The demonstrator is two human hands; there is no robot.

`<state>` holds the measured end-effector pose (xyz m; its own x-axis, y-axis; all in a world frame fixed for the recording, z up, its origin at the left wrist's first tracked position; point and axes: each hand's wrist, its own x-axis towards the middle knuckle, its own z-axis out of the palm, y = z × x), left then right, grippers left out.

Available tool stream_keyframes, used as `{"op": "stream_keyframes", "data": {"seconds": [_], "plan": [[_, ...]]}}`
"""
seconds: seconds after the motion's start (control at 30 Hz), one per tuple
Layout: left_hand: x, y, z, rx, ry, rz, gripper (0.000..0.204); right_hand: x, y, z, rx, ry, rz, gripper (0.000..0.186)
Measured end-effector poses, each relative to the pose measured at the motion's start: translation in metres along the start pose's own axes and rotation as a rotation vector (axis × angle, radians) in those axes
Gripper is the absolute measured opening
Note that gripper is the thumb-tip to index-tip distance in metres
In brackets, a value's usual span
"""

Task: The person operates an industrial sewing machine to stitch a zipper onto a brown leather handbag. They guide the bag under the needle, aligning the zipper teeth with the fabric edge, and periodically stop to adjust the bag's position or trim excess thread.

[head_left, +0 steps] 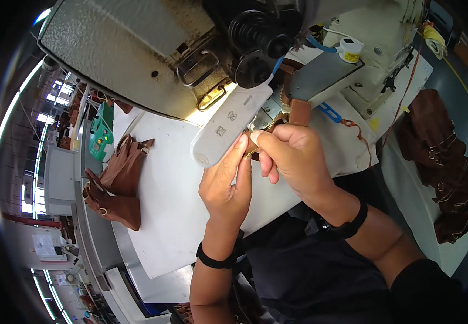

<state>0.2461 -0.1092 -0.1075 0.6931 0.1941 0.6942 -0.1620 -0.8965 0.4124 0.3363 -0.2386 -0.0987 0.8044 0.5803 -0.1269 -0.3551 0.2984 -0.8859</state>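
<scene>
A brass-toothed zipper (269, 127) on brown leather runs between my two hands, under the head of a sewing machine (137, 48). My left hand (226, 186) is closed, with its fingertips pressed against the zipper's near end. Just right of it, my right hand (299, 156) pinches the zipper edge between thumb and forefinger, the other fingers curled. Behind the right hand a brown leather tab (300, 112) stands up. A long pale plate (231, 124) with small drawings hangs beside the fingers and hides part of the stitching area.
Brown leather bags (118, 189) rest on the left of the white worktable (174, 227). More brown leather pieces with metal rings (439, 162) are heaped at the right. A blue tool with an orange cord (328, 112) lies by the machine bed. A green box (102, 132) stands far left.
</scene>
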Motion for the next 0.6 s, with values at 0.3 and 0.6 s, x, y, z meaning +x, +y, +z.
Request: {"op": "stream_keyframes", "data": {"seconds": [0.3,0.6], "plan": [[0.0018,0.0034,-0.0003,-0.025,0.0,-0.022,0.036,0.0001,-0.0001,0.001,0.04,-0.016,-0.015,0.035],[0.0017,0.0017,0.0009,-0.007,0.024,-0.009,0.036,-0.0011,-0.0019,-0.0047,0.006,-0.082,-0.018,0.031]]}}
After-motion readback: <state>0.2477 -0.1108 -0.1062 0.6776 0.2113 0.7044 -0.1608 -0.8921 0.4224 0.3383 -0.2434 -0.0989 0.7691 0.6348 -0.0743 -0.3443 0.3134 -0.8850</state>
